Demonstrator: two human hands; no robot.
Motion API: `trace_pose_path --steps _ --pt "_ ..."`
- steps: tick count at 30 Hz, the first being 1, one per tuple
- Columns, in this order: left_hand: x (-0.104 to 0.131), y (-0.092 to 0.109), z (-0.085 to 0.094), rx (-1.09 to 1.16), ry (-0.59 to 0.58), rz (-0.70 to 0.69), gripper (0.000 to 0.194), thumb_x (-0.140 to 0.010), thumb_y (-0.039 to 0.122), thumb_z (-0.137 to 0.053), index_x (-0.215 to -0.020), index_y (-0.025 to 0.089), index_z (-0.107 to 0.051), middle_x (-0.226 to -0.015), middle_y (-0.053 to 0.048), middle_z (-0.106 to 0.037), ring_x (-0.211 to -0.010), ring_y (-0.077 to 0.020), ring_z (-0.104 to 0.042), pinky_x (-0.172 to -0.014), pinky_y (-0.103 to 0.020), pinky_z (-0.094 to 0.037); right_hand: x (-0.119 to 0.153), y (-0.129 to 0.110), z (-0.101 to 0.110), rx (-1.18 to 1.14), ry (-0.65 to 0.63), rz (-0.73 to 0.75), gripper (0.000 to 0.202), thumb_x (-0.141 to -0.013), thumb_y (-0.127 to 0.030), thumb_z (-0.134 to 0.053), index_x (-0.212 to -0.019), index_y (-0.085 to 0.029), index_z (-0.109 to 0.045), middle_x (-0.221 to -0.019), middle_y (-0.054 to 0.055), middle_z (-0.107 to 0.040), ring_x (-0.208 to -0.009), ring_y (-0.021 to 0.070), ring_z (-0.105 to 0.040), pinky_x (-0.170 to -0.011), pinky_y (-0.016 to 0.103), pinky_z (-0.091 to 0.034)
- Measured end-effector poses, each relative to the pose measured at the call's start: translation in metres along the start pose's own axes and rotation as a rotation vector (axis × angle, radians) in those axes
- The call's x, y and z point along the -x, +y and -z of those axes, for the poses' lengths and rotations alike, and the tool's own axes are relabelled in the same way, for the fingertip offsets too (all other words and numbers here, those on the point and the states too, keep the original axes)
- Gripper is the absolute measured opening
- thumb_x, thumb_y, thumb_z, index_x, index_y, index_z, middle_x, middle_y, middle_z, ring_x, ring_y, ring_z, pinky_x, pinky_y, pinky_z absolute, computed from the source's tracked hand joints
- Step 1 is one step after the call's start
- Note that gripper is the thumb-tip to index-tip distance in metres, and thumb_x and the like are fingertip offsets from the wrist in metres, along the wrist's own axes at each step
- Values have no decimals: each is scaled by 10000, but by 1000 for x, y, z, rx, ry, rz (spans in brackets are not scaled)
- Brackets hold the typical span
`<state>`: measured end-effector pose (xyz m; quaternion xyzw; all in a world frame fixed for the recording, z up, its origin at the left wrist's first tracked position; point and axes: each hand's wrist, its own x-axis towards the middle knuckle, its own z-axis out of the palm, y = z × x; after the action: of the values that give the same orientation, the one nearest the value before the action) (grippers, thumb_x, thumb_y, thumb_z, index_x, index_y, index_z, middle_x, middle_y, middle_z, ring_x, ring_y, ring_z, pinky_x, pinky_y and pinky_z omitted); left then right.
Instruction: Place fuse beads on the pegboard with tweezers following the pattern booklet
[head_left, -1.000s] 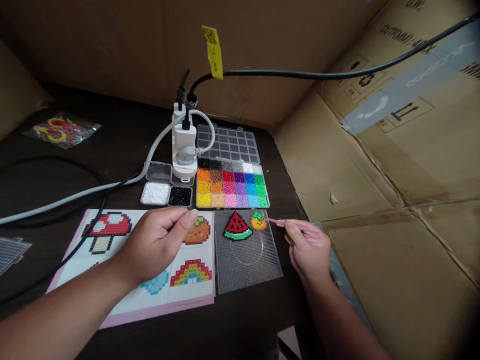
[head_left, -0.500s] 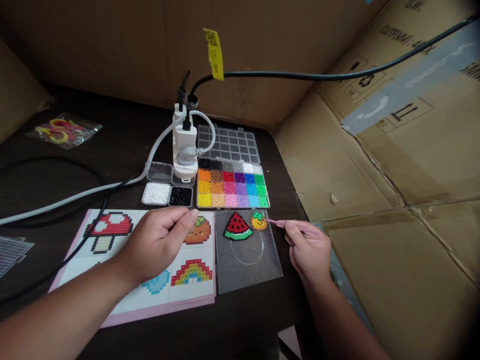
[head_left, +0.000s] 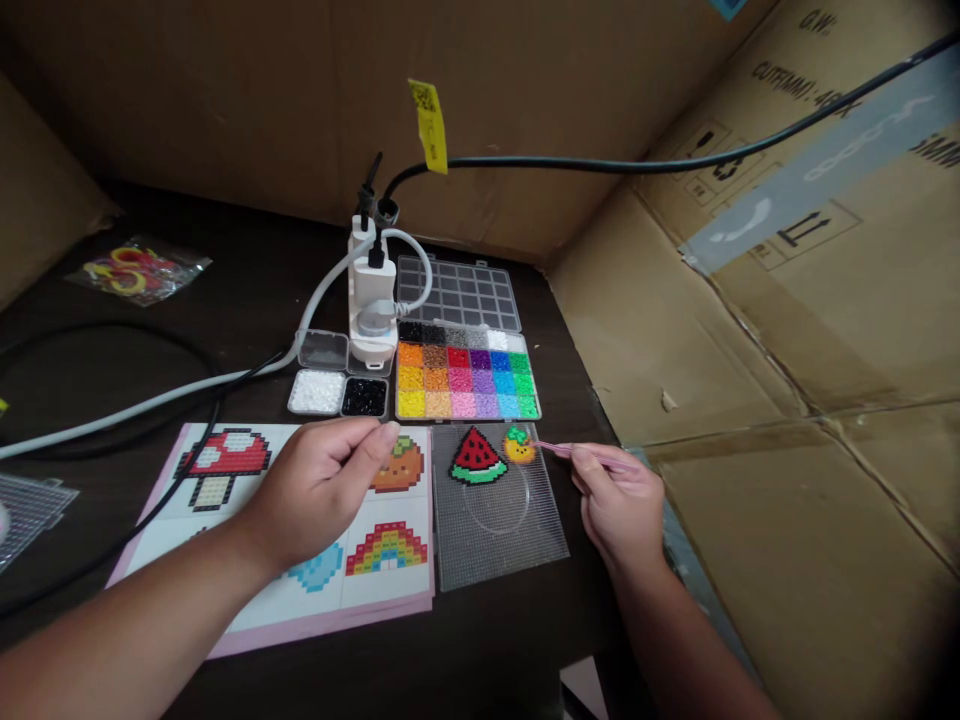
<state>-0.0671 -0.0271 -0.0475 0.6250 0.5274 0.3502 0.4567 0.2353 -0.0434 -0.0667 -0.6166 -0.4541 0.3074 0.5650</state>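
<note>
Cardboard walls (head_left: 450,110) bordered dark worktop (head_left: 517,640); white power strip (head_left: 373,290) stood beside bead box (head_left: 468,419). Right grip (head_left: 622,505) held pink tweezers (head_left: 559,449); left grip (head_left: 319,490) curled closed.

Room over pegboard (head_left: 484,565), cardboard wall (head_left: 795,520) rightward

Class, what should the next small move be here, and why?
Probably the right hand should steady the slim pink tweezers and gently nudge the right edge of the small orange bead fruit with the green top. Their tips appear at that edge, over the clear plastic pegboard, so little travel seems needed; whether they grip a bead is too small to tell.
</note>
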Motion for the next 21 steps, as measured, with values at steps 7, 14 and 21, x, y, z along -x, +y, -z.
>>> trace_pose_path --steps 7,14,21 --pt "1 -1 0 4 -4 -3 427 -921 419 -417 -565 189 -371 -540 48 -311 -521 -100 -325 -478 -237 -301 0 -1 0 22 9 6 155 -701 -296 -751 -732 -145 -732 -710 100 -735 -459 95 -490 -428 229 -352" --pt "0 0 0 14 -6 -3 427 -922 431 -419 -571 190 -388 -537 49 -315 -517 -102 -324 -481 -244 -297 0 0 0 -34 36 0 153 -674 -291 -774 -716 -150 -733 -661 84 -724 -437 81 -456 -410 218 -323" --pt "2 -1 0 16 -11 -5 433 -924 439 -418 -571 191 -375 -542 48 -316 -520 -104 -329 -487 -248 -300 -1 -1 -2 11 11 16 165 -695 -315 -754 -735 -158 -722 -696 91 -733 -458 114 -538 -412 232 -364"
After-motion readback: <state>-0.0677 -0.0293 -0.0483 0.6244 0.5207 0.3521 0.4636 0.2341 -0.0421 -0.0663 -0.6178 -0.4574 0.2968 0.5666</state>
